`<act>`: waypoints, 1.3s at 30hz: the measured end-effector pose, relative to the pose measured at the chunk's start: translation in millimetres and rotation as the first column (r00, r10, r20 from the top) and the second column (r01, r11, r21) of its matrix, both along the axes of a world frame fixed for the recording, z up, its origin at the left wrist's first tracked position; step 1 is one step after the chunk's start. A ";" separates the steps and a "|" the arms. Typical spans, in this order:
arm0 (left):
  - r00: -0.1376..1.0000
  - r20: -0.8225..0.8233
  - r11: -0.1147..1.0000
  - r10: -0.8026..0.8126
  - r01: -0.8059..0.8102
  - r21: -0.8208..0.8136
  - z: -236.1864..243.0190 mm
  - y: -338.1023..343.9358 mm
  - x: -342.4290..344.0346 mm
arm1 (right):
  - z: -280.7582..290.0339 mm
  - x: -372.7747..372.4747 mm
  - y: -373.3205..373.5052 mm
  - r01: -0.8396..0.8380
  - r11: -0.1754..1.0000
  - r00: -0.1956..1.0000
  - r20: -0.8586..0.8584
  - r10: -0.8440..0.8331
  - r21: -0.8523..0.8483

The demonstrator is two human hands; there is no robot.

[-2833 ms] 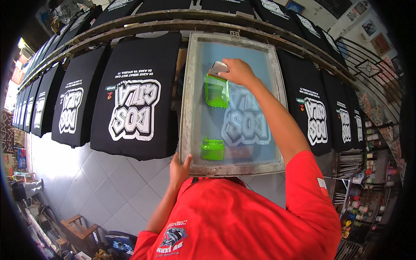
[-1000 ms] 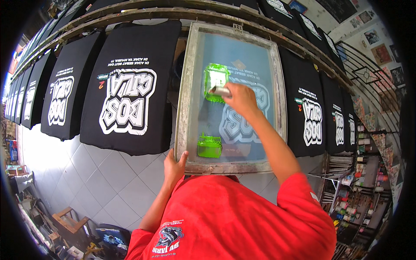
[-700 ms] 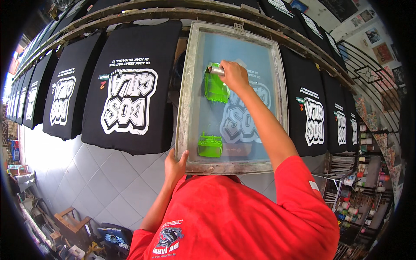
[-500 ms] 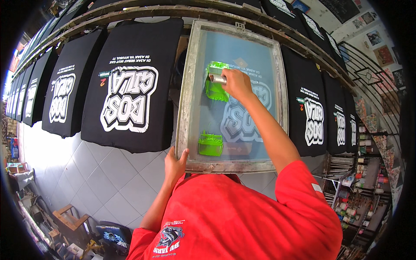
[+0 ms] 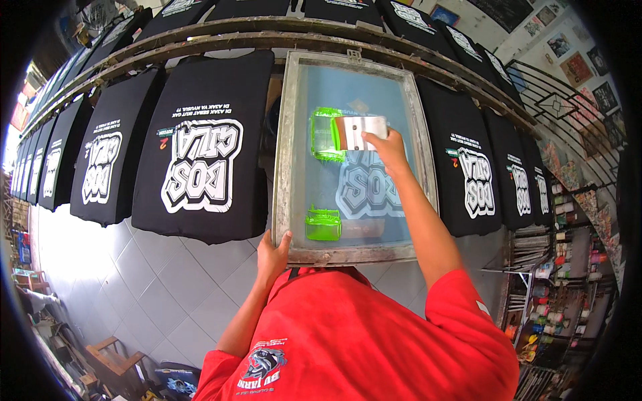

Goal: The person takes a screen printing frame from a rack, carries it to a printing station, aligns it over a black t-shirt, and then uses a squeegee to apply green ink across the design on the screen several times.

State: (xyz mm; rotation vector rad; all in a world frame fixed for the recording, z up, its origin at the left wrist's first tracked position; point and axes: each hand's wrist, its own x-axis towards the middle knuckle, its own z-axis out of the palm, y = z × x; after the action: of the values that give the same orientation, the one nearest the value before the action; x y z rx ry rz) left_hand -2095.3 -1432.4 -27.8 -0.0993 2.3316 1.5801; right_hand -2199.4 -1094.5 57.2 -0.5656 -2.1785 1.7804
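Note:
In front of me a worn screen printing frame [image 5: 287, 120] with bluish mesh [image 5: 381, 80] lies over a black shirt, whose white lettering shows through. My right hand [image 5: 390, 150] grips a small squeegee [image 5: 364, 131] with a white body and brown blade. Bright green ink coats its left edge, which is at the right side of a green ink patch [image 5: 322, 130] on the mesh. Nearer to me sits a second, smaller patch of green ink [image 5: 324, 225]. My left hand [image 5: 272, 259] holds the frame's near left corner, thumb on top; its other fingers are partly hidden.
Black printed shirts on boards stand in a row to the left [image 5: 200, 154] and right [image 5: 465, 160]. Long rails [image 5: 221, 39] run behind the frame, with more shirts beyond. A rack of containers [image 5: 555, 301] is at the right; a wooden stool [image 5: 117, 351] stands at lower left.
The squeegee has swung from steep to flatter and moved rightward over the upper ink patch, which now looks thinner in its middle. My left hand stays on the frame corner.

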 end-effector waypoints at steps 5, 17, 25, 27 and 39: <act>1.000 -0.019 1.000 -0.003 0.003 0.000 2.0 2.4 0.8 | -25.2 37.6 28.2 0.136 0.718 0.991 0.104 -0.089 -0.683; 0.980 0.187 0.998 -0.062 0.063 0.002 3.4 -1.6 -14.3 | -22.2 189.8 147.3 0.280 0.788 0.922 -0.075 -0.380 -0.548; 0.994 0.099 0.999 -0.047 0.049 -0.017 7.9 11.4 -26.4 | -76.6 237.5 164.3 0.281 0.640 0.924 0.023 -0.381 -0.715; 0.993 0.105 0.992 -0.062 0.073 -0.107 17.5 10.8 -26.9 | -82.7 238.3 169.2 0.265 0.637 0.923 -0.001 -0.385 -0.724; 0.994 -0.009 0.984 -0.112 0.110 -0.143 62.0 -115.5 -64.1 | -20.0 224.7 33.9 0.164 0.690 0.875 -0.219 -0.432 -0.705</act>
State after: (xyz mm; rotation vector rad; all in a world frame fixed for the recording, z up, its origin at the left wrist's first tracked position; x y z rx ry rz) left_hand -2159.5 -1547.9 34.3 0.0113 2.4163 1.3667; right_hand -1974.7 -1060.6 37.1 -0.6215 -1.0630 2.2249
